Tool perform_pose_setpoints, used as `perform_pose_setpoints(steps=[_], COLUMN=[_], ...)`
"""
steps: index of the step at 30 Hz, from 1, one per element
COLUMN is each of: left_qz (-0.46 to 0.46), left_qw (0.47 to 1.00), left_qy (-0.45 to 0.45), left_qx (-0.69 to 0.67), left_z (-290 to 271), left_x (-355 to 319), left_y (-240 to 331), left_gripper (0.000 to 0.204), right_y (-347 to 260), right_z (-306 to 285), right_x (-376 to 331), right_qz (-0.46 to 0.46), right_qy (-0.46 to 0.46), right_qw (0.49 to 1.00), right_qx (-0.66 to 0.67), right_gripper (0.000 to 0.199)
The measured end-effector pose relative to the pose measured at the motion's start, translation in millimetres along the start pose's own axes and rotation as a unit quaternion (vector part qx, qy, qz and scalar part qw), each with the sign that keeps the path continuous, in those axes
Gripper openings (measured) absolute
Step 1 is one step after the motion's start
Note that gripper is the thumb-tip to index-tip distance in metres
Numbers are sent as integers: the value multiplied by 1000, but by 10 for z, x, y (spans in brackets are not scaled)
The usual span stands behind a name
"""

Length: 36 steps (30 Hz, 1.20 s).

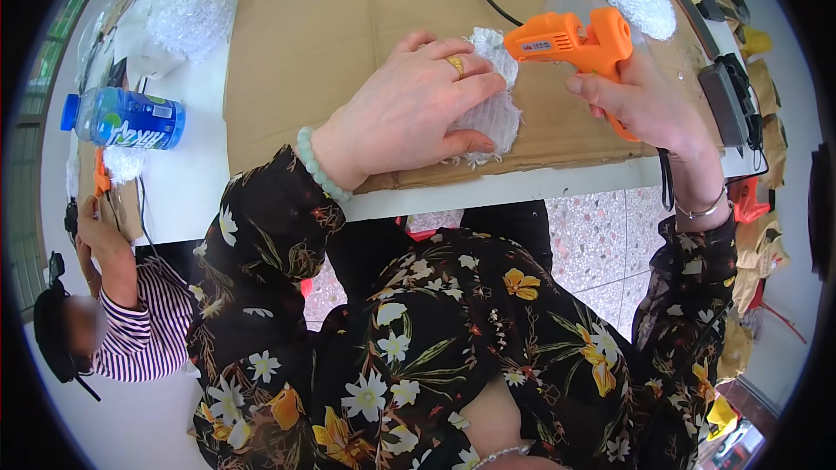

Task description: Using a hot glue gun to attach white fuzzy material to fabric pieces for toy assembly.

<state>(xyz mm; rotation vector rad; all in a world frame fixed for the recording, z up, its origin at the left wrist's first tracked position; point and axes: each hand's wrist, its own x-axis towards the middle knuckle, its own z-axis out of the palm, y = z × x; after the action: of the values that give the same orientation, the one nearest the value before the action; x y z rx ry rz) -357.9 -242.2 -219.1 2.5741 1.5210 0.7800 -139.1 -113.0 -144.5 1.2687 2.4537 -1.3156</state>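
My right hand (643, 100) is wrapped round the handle of an orange glue gun (566, 39), whose black cord runs off toward the far side of the table. My left hand (427, 96) lies over a white, fuzzy-edged fabric piece (498, 117), pressing it on the cardboard with fingers stretched out. Part of that piece is hidden under the palm and fingers. The gun's body is just right of the white piece; its nozzle is hard to make out.
Brown cardboard (305, 52) covers the tabletop. White shredded bundles (640, 0) lie at the far right, another white pile (187, 17) at the far left. A blue-labelled bottle (131, 119) lies at left, near a co-worker's hand (100, 235). A grey box (723, 104) with cables sits at the right edge.
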Motion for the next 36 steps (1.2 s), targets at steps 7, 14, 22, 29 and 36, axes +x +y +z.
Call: perform_pose_setpoints(steps=[7,14,22,29,36], left_qz=[2,12,9,-3,14], left_qw=[1000,999,999,1000,999], left_qy=[4,18,13,-5,26], left_qx=[13,41,40,22,43], left_z=[-2,64,73,27,79], left_x=[-89,-134,-124,-98,-33], left_y=[-15,-68,-70,-57,-67], left_gripper=[33,28,27,30,26], right_y=[-120,-159,-136,-127,-70], right_z=[46,74,16,-45,-72], right_x=[27,-37,28,-23,-64], right_qz=[-19,-35,7,18,-8], right_qy=[-7,8,5,4,-13], right_qw=[1000,999,999,998,1000], right_qx=[-10,8,-44,-54,-26], right_gripper=[40,41,44,50,44])
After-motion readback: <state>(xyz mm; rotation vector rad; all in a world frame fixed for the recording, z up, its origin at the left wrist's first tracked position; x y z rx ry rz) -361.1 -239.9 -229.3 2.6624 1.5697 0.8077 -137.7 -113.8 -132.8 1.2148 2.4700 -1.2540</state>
